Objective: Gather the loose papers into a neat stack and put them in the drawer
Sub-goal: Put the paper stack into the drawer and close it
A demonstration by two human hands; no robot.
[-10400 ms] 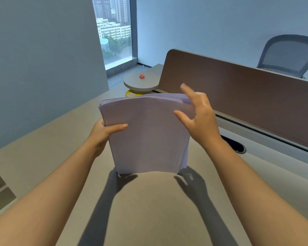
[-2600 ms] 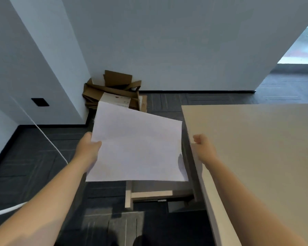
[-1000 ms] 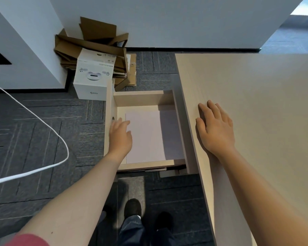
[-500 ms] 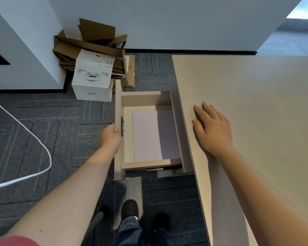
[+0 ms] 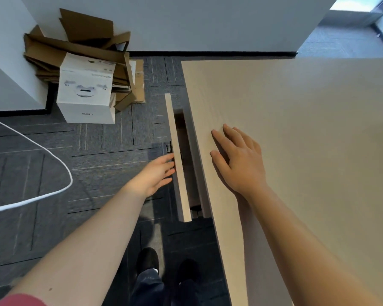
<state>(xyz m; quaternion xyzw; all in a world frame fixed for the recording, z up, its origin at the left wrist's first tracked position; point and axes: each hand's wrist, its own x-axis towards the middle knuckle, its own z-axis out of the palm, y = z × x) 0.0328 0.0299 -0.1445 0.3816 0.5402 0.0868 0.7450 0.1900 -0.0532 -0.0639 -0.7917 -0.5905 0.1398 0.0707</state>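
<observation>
Drawer (image 5: 177, 155) pushed nearly shut — papers now hidden; left hand (image 5: 153, 175) flat, right hand (image 5: 237, 157) flat.

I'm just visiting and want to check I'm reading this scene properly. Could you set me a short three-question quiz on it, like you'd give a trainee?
1. True or false: the drawer is wide open.
2. Which hand touches the drawer front?
A. left hand
B. right hand
C. neither
3. Fill in: the right hand lies flat on the ____.

Key
1. False. Only a narrow dark gap shows between the drawer front and the desk; it is nearly shut.
2. A. The left hand's fingertips press on the front panel near the handle.
3. Desk. The palm is down, fingers spread, holding nothing.
</observation>
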